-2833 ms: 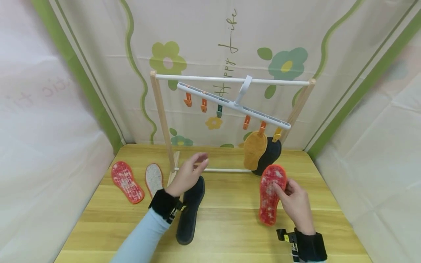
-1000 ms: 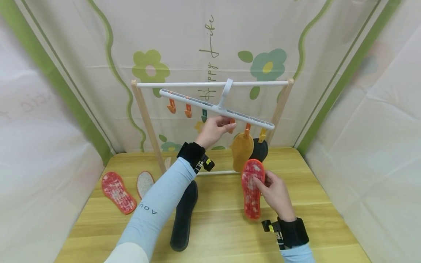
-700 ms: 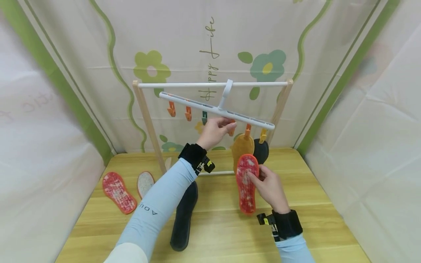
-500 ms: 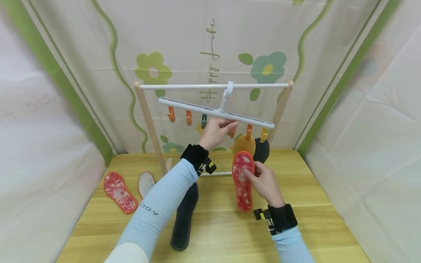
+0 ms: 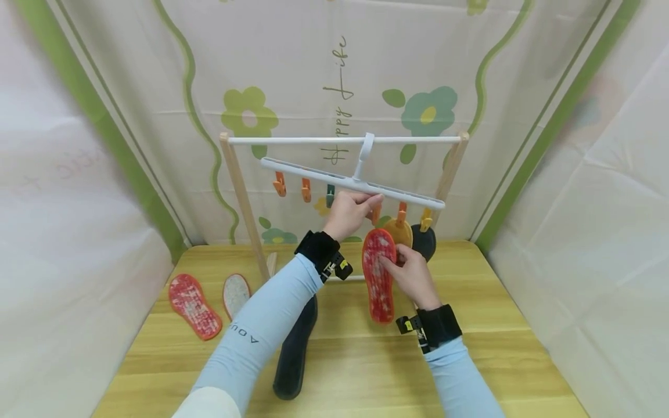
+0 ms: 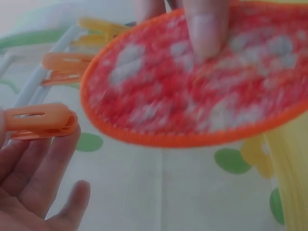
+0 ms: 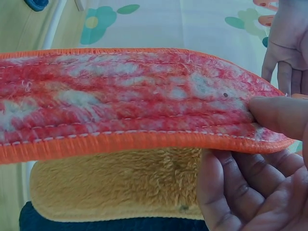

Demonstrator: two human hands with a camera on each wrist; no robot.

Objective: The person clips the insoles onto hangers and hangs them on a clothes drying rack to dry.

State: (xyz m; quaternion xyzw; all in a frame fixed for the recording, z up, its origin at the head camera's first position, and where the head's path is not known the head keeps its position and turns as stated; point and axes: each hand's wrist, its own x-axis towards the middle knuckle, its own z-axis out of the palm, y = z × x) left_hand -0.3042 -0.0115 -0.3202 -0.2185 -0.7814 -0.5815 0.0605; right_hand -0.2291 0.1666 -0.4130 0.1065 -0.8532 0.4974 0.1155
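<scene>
My left hand [image 5: 347, 215] pinches an orange clip [image 6: 41, 120] on the white hanger [image 5: 308, 172], which hangs tilted, its right end lower. In my right hand [image 5: 415, 277] a red-and-white insole [image 5: 378, 278] with an orange edge is held upright, thumb on its face and fingers behind. Its top is just below the pinched clip and apart from it, as the left wrist view shows. Right of that clip, another orange clip [image 5: 401, 213] holds a tan furry insole [image 7: 120, 185], partly covered by the red one. A yellow clip [image 5: 426, 219] holds a dark insole [image 5: 424, 244].
The hanger hooks over the white bar of a rack with wooden posts [image 5: 243, 203]. Orange clips and a green clip [image 5: 330, 196] hang at its left. On the wooden table [image 5: 486, 325] lie a red insole [image 5: 195, 306], a grey insole [image 5: 236, 295] and a dark insole [image 5: 292, 360].
My left hand has come up from above the table and taken hold of the orange clip. My right hand has carried the red insole left and up towards it. The hanger's left end has dipped slightly.
</scene>
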